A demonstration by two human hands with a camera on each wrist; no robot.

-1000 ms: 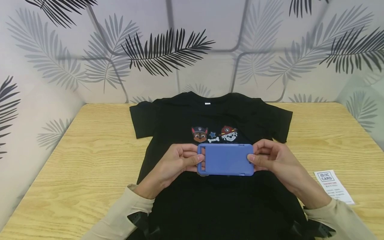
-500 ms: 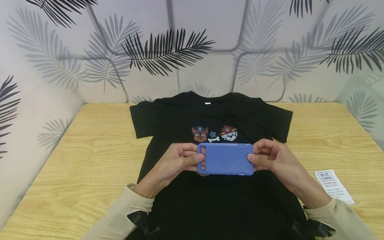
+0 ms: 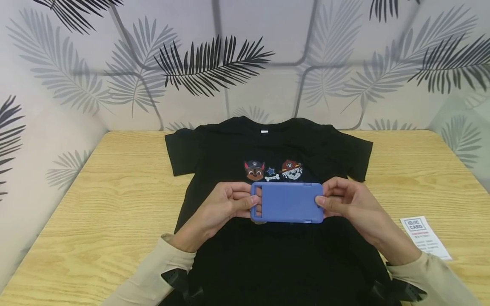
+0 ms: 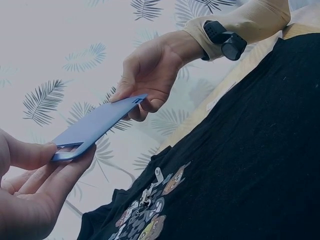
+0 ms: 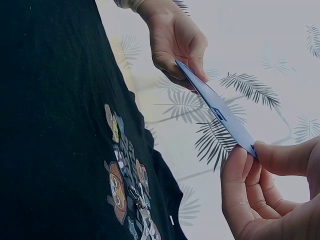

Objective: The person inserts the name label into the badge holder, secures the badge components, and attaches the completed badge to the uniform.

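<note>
A flat blue card holder (image 3: 291,202) with an open slot near its left end is held lengthwise above a black T-shirt (image 3: 283,259). My left hand (image 3: 218,210) pinches the slotted end, thumb on the front face and fingers behind. At the opposite end, my right hand (image 3: 356,210) pinches the holder the same way. In both wrist views the card holder (image 4: 100,120) is seen nearly edge-on, apart from the shirt. Cartoon dog faces (image 3: 273,171) on the shirt's chest show just beyond the holder's far edge; the lower part of this print is hidden behind it.
The shirt lies spread on a wooden table (image 3: 115,195), sleeves out and collar at the far edge. A white printed "ID/IC CARD" paper (image 3: 426,240) lies by the right forearm. A leaf-patterned wall covering (image 3: 264,97) rises behind and beside the table.
</note>
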